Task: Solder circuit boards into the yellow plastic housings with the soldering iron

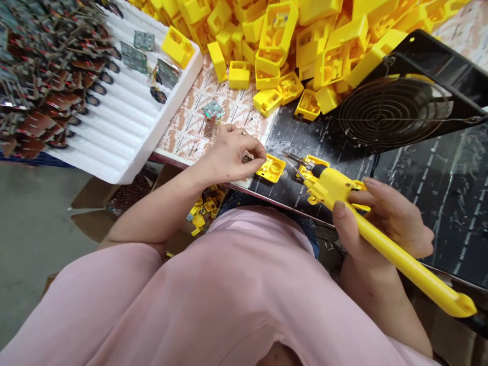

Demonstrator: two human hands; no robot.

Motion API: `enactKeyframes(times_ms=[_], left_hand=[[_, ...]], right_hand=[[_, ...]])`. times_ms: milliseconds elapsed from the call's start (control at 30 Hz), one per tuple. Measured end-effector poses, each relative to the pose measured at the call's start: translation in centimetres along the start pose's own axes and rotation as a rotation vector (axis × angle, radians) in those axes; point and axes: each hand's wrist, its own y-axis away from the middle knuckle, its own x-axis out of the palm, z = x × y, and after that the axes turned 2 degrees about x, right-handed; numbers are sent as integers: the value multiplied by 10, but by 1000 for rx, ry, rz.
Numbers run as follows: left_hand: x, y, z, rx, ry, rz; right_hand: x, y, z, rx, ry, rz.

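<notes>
My right hand [389, 218] is wrapped round the yellow handle of a soldering gun [396, 249], whose metal tip points left over the bench. Its thin feed tube runs beside the tip. Below the tip, partly covered by the tool, lies a small yellow casing [324, 161]. Another open yellow casing [276, 170] with a round grille lies flat just right of my left hand [234, 155]. The thumb and forefinger of that hand are pinched together at the casing's left edge; what they hold, if anything, is hidden. A small green circuit board [213, 109] sits beyond its knuckles.
Many yellow casings [274, 30] are heaped at the back. A black fan [396, 112] stands at right on the dark bench mat [438, 203]. At left, a white foam tray [125, 117] carries densely packed circuit boards [46, 76]. Boxes with parts stand below the bench edge.
</notes>
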Motion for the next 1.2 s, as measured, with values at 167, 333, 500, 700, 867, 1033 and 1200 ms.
enactKeyframes(times_ms=[167,333,500,700,867,1033,1200], left_hand=[[3,8,-7,128,-272,38],[4,13,-17,172,-455,39],[2,6,-21,202,-492,77],[2,-2,-24,185,-559,134],[2,-8,-28,150,-581,176],[2,-11,-30,128,-590,205],[2,-12,-28,152,-580,195]], right_hand=[[-11,3,-4,-1,-35,86],[-11,-14,2,-95,-177,239],[-4,-25,4,-174,-225,291],[-9,-25,7,-175,-198,418],[-17,-41,22,-310,-90,545],[-28,-47,27,-273,-105,530],[-36,-34,16,-137,-67,465]])
